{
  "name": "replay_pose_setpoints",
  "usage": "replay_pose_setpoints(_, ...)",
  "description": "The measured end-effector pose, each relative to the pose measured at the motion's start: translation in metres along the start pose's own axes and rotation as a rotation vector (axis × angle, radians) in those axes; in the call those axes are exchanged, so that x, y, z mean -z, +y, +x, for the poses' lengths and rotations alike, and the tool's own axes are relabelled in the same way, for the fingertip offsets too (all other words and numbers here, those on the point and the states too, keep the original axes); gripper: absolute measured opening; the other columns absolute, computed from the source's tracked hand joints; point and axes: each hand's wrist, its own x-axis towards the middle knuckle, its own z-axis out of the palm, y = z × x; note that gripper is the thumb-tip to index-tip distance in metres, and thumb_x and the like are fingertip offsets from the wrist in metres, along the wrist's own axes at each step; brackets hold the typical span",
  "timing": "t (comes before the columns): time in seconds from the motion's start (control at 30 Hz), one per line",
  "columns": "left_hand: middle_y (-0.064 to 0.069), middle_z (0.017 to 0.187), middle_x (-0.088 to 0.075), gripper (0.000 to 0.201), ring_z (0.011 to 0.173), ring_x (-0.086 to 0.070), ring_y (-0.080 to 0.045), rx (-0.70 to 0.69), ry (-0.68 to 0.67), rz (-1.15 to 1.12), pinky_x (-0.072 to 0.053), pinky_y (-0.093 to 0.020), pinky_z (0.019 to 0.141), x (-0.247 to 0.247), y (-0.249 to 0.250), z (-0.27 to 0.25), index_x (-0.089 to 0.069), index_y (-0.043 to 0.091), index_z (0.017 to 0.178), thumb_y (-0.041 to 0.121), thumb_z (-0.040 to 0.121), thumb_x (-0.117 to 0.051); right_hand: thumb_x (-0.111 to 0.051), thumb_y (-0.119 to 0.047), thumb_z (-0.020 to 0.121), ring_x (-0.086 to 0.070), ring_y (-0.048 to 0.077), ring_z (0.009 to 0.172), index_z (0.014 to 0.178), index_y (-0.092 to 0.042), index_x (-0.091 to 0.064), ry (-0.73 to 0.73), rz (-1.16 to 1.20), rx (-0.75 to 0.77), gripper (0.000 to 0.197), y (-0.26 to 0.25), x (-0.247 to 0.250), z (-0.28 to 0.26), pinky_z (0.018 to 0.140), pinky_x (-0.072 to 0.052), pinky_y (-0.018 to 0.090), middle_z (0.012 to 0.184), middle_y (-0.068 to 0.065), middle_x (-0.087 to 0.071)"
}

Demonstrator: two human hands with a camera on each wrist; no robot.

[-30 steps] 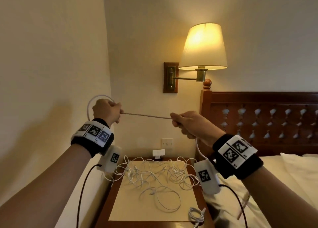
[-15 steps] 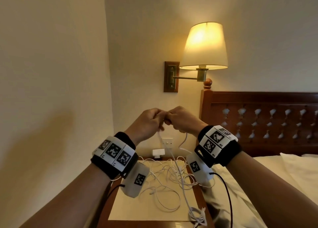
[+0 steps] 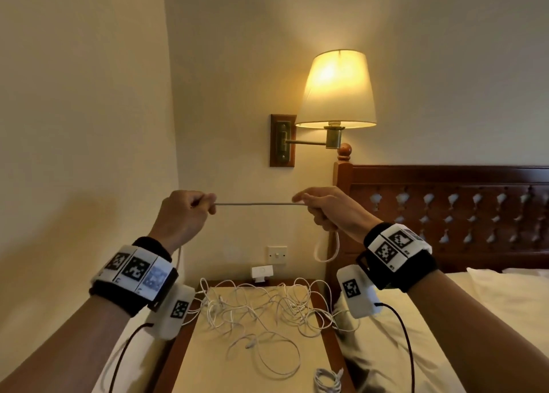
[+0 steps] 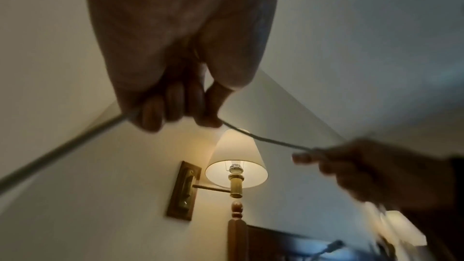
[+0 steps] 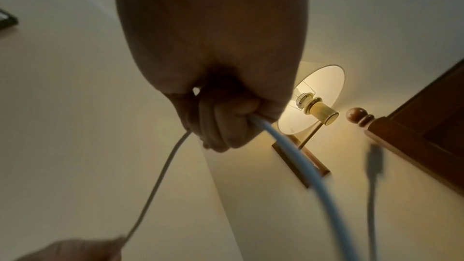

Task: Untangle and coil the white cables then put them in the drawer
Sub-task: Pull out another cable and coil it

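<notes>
I hold a white cable (image 3: 259, 204) taut and level between my two raised hands, in front of a lit wall lamp (image 3: 336, 89). My left hand (image 3: 181, 214) has its fingers (image 4: 173, 104) curled tight round one part of it; my right hand (image 3: 329, 210) grips another part in a closed fist, a loop hanging below. Under my wrists, the tangle of white cables (image 3: 261, 306) lies spread on the bench (image 3: 178, 351) beside the bed (image 3: 490, 303), with a small coiled cable (image 3: 328, 381) at the near right corner.
</notes>
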Motion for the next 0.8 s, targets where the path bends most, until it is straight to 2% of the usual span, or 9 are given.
replay_pose_setpoints(0.1, 0.000, 0.095, -0.073, 0.028, 0.086, -0.065, -0.018, -0.039, -0.116, 0.130, -0.044, -0.023, 0.072, 0.006, 0.012, -0.006, -0.073, 0.021, 0.092, 0.034, 0.100, -0.049, -0.038, -0.021, 0.105, -0.032, 0.006, 0.046, 0.122, -0.014, -0.049, 0.013, 0.083, 0.031, 0.022, -0.012, 0.004, 0.001, 0.041, -0.026, 0.020, 0.060, -0.006, -0.039)
replay_pose_setpoints(0.17, 0.001, 0.129, -0.062, 0.040, 0.120, -0.055, -0.018, -0.097, -0.175, 0.076, -0.037, -0.023, 0.094, 0.001, 0.031, -0.013, -0.059, 0.019, 0.128, 0.041, 0.101, -0.042, -0.037, -0.021, 0.105, -0.033, 0.006, 0.046, 0.122, -0.013, -0.047, -0.001, 0.063, 0.041, 0.021, -0.022, -0.003, 0.004, 0.041, -0.027, 0.019, 0.061, -0.005, -0.040)
replay_pose_setpoints(0.23, 0.003, 0.122, -0.064, 0.043, 0.117, -0.056, -0.015, -0.169, -0.306, -0.028, -0.040, -0.027, 0.097, -0.013, 0.054, -0.020, -0.052, 0.021, 0.133, 0.043, 0.101, -0.036, -0.037, -0.022, 0.105, -0.033, 0.007, 0.048, 0.120, -0.013, -0.046, -0.023, 0.040, 0.050, 0.019, -0.031, -0.014, 0.009, 0.042, -0.028, 0.019, 0.063, -0.004, -0.040)
replay_pose_setpoints(0.33, 0.001, 0.079, -0.061, 0.031, 0.077, -0.060, -0.015, -0.118, -0.444, -0.261, -0.052, -0.034, 0.075, -0.032, 0.071, -0.027, -0.065, 0.018, 0.100, 0.037, 0.101, -0.041, -0.037, -0.022, 0.105, -0.034, 0.006, 0.047, 0.115, -0.014, -0.047, -0.053, 0.057, 0.052, 0.017, -0.034, -0.025, 0.013, 0.042, -0.028, 0.019, 0.062, -0.004, -0.040)
replay_pose_setpoints(0.47, 0.005, 0.071, -0.057, 0.028, 0.057, -0.046, -0.006, -0.099, -0.139, -0.224, -0.038, -0.015, 0.053, -0.027, 0.056, -0.009, -0.063, 0.020, 0.074, 0.024, 0.099, -0.052, -0.034, -0.022, 0.106, -0.034, 0.006, 0.046, 0.115, -0.010, -0.052, -0.079, 0.070, 0.022, 0.024, -0.020, -0.021, 0.007, 0.041, -0.028, 0.019, 0.061, -0.004, -0.041)
replay_pose_setpoints(0.57, -0.001, 0.069, -0.062, 0.034, 0.064, -0.051, -0.017, 0.018, 0.155, -0.207, -0.037, -0.025, 0.059, -0.005, 0.028, 0.009, -0.060, 0.018, 0.065, 0.023, 0.097, -0.055, -0.032, -0.023, 0.106, -0.033, 0.007, 0.047, 0.121, -0.007, -0.053, -0.033, 0.111, -0.018, 0.030, 0.000, -0.002, -0.002, 0.040, -0.027, 0.019, 0.061, -0.005, -0.039)
replay_pose_setpoints(0.63, 0.002, 0.052, -0.050, 0.036, 0.053, -0.045, -0.018, 0.027, 0.117, -0.094, -0.035, -0.028, 0.055, 0.002, 0.012, 0.010, -0.060, 0.016, 0.064, 0.027, 0.098, -0.054, -0.032, -0.022, 0.106, -0.032, 0.007, 0.046, 0.122, -0.005, -0.052, -0.023, 0.120, -0.035, 0.031, 0.010, 0.008, -0.007, 0.039, -0.026, 0.019, 0.059, -0.006, -0.038)
replay_pose_setpoints(0.7, 0.005, 0.051, -0.049, 0.033, 0.054, -0.049, -0.016, 0.060, -0.021, -0.002, -0.036, -0.027, 0.055, 0.003, 0.004, 0.007, -0.065, 0.017, 0.070, 0.028, 0.099, -0.053, -0.031, -0.021, 0.106, -0.032, 0.007, 0.046, 0.118, -0.005, -0.054, -0.018, 0.110, -0.024, 0.030, 0.009, 0.010, -0.010, 0.038, -0.026, 0.019, 0.058, -0.005, -0.039)
replay_pose_setpoints(0.8, -0.005, 0.102, -0.066, 0.028, 0.102, -0.061, -0.025, 0.045, -0.258, 0.179, -0.044, -0.031, 0.082, -0.006, 0.010, 0.000, -0.065, 0.012, 0.116, 0.029, 0.100, -0.049, -0.031, -0.021, 0.107, -0.031, 0.009, 0.046, 0.105, -0.003, -0.060, -0.020, 0.115, 0.025, 0.034, -0.005, 0.006, -0.011, 0.039, -0.026, 0.019, 0.059, -0.002, -0.038)
